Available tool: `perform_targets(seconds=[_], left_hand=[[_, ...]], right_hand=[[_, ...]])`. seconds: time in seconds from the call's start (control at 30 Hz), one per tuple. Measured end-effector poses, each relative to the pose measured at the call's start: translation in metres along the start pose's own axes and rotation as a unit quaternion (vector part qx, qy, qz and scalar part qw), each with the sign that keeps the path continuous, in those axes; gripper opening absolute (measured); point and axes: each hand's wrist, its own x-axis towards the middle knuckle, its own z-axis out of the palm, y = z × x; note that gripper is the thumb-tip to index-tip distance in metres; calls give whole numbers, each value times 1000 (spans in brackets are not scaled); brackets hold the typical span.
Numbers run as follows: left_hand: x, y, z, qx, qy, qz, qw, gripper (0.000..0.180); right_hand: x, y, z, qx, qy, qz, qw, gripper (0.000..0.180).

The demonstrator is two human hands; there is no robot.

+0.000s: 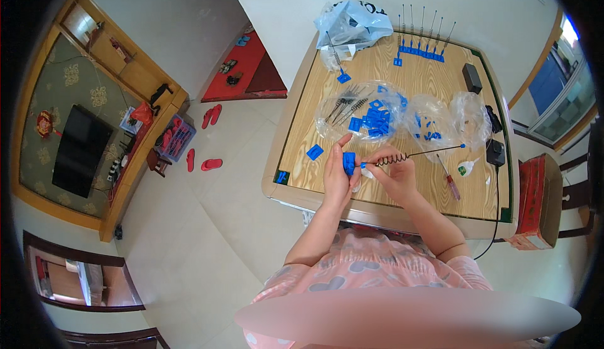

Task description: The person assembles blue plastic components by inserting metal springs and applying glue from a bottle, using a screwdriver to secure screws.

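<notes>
Blue plastic fills this scene. The left hand point(338, 176) has its grip clamped on one small blue block point(348, 163), near the lower middle of the frame. The right hand point(393, 174) has its fingers closed on one black spring rod point(409, 155) that meets the block and sticks out to the right, ending in a tiny blue tip. Both hands are over the near edge of the wooden bench point(327, 97).

Just above the hands lie two clear bags. The left bag point(362, 117) holds a pile of blue blocks and some black spring rods, too many to count. The right bag point(450, 121) holds a few blue bits. One loose block point(314, 152) lies left of the hands, and another one point(282, 176) sits at the bench's lower left corner.

At the top of the bench, seven finished rods point(423, 37) stand in a row on blue blocks. One more rod point(336, 59) lies next to a light blue bag point(352, 25) at the upper middle.

One screwdriver point(449, 179) with a red handle lies right of the hands. One small white bottle point(467, 168) lies just beside it. Two black boxes point(472, 78) sit along the right edge.

On the floor at the left lie four red slippers point(211, 140).
</notes>
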Motion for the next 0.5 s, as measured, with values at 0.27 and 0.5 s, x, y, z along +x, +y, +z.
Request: perform_targets(seconds=[0.27, 0.5], left_hand=[[1, -2, -1, -5, -16, 3, 1000, 46], [2, -3, -1, -10, -11, -1, 1000, 45]], right_hand=[[0, 2, -1, -10, 1, 6, 1000, 17], [0, 8, -3, -2, 4, 11, 1000, 18]])
